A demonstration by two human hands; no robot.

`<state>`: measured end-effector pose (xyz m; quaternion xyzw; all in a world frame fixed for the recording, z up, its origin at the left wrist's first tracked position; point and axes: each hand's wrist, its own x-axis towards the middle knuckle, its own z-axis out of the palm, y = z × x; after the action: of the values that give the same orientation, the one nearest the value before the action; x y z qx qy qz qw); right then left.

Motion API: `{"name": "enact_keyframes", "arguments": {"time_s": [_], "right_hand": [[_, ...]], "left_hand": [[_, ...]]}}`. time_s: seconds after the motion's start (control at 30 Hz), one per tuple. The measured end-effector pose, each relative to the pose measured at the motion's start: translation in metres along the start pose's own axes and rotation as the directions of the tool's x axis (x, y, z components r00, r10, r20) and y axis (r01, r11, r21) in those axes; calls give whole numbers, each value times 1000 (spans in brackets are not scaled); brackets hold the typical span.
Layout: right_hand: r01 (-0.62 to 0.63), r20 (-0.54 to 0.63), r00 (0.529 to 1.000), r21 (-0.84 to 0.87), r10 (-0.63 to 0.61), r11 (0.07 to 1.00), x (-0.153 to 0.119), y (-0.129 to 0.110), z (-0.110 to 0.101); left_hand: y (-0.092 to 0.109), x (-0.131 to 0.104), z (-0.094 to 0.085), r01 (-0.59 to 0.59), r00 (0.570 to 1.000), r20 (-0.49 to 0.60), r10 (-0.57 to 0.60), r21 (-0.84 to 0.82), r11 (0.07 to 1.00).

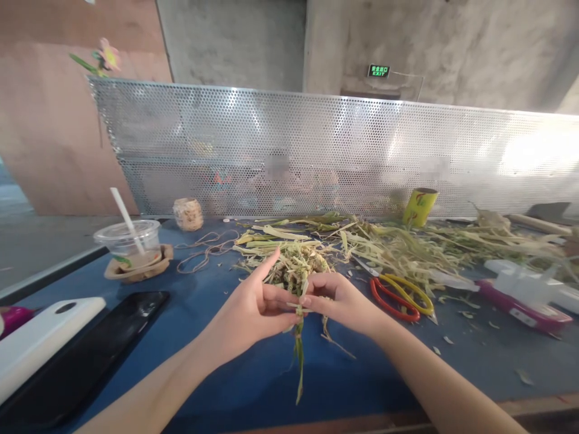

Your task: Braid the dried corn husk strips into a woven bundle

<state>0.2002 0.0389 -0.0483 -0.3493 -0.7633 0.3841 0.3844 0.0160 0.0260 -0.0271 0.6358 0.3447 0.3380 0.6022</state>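
My left hand (257, 301) pinches a braid of dried plant leaves (299, 322) between thumb and fingers, its index finger stretched out forward. On the right side of the same braid, my right hand (339, 298) is closed with thumb and index finger together. Loose green ends hang from the braid toward me. Just beyond both hands the braided part runs into a tangled bundle of pale and green leaf strips (298, 259). Fingers cover the exact spot being gripped.
Scissors with red and yellow handles (400, 295) lie right of my hands, near a magenta tool (525, 304). A yellow tube (420, 207) stands behind loose leaves (407, 247). At left are a lidded cup (129, 241), twine (208, 250) and a black phone (90, 355).
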Motion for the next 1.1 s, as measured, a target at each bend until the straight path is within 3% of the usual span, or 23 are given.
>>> {"name": "enact_keyframes", "arguments": {"time_s": [0.23,0.33,0.47,0.57,0.73,0.87,1.0,1.1], "right_hand": [[-30,-35,999,60,33,998,0,4,1],[-75,10,997,167,74,983,1,7,6],[-98,-39,993,197,107,975,4,10,13],[-101,-89,989,140,114,985,4,11,14],[-89,-167,982,2,88,996,4,8,11],[-113,-147,982,19,115,993,4,3,11],[-137,-109,984,40,141,990,2,0,11],[-152,-71,985,54,156,987,1,1,12]], "left_hand": [[-7,5,-3,-110,990,-89,106,-39,993],[-12,6,-4,-178,977,-111,184,63,982],[-15,7,-5,-212,956,-147,256,262,941],[-15,9,-6,-155,956,-194,222,311,938],[-11,9,-6,-81,972,-197,126,222,972],[-7,8,-5,-79,987,-126,98,146,986],[-8,9,-5,-64,978,-191,85,116,991],[-12,11,-5,-89,978,-178,111,127,988]]}}
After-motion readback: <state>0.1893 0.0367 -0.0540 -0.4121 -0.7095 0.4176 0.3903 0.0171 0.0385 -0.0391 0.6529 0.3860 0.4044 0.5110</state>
